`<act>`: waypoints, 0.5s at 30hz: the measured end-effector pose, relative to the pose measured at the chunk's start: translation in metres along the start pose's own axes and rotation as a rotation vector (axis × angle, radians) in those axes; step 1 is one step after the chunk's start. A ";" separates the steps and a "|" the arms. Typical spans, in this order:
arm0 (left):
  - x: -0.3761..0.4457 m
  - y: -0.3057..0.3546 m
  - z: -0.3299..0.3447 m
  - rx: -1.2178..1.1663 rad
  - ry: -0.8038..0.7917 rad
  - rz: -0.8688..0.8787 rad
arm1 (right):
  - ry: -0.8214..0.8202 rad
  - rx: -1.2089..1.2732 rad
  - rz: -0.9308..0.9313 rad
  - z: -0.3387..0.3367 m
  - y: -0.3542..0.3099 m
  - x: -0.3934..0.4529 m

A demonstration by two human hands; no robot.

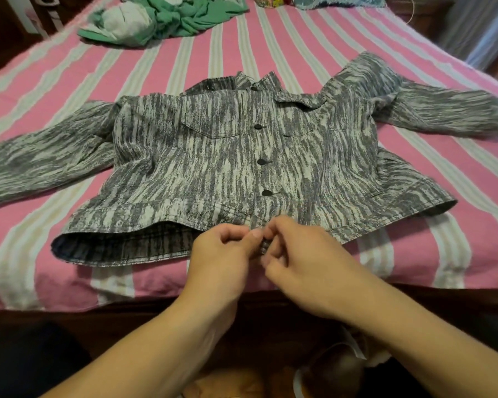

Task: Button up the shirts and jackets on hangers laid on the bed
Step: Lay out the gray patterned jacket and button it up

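A grey-and-white streaked jacket (207, 165) lies front-up on the bed, sleeves spread to both sides. Three black buttons (261, 162) down its front placket are fastened, and another shows at the collar. My left hand (222, 257) and my right hand (302, 262) meet at the bottom hem, at the middle of the jacket. Both pinch the hem band where the two front edges come together. The lowest button is hidden between my fingers. No hanger is visible.
The bed has a pink sheet with white stripes (270, 53). A heap of green and white clothes (156, 18) lies at the far left, more patterned cloth (328, 1) at the far edge. The dark wooden bed frame (127, 320) runs along the near side.
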State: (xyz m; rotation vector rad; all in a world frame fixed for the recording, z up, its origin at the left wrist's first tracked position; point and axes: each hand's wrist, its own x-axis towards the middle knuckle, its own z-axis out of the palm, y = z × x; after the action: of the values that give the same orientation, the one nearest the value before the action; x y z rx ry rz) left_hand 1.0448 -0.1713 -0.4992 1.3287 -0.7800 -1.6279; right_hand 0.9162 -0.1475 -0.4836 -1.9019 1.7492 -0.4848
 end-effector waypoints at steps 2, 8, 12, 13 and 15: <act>0.001 -0.004 0.000 0.027 0.008 -0.011 | 0.041 0.004 -0.031 0.005 0.001 0.000; 0.009 -0.009 -0.006 0.200 -0.056 0.246 | 0.186 -0.025 -0.226 -0.019 0.035 0.021; 0.012 -0.008 -0.013 0.368 -0.169 0.356 | 0.105 -0.096 -0.561 -0.023 0.044 0.025; 0.012 -0.009 -0.015 0.406 -0.176 0.370 | 0.106 -0.133 -0.615 -0.023 0.044 0.027; 0.012 -0.009 -0.018 0.504 -0.177 0.418 | 0.113 -0.214 -0.708 -0.025 0.046 0.031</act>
State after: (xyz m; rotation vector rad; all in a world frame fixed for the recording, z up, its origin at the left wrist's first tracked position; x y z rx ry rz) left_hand 1.0594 -0.1773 -0.5167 1.2477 -1.5394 -1.2643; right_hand 0.8677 -0.1833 -0.4928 -2.6867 1.1760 -0.6792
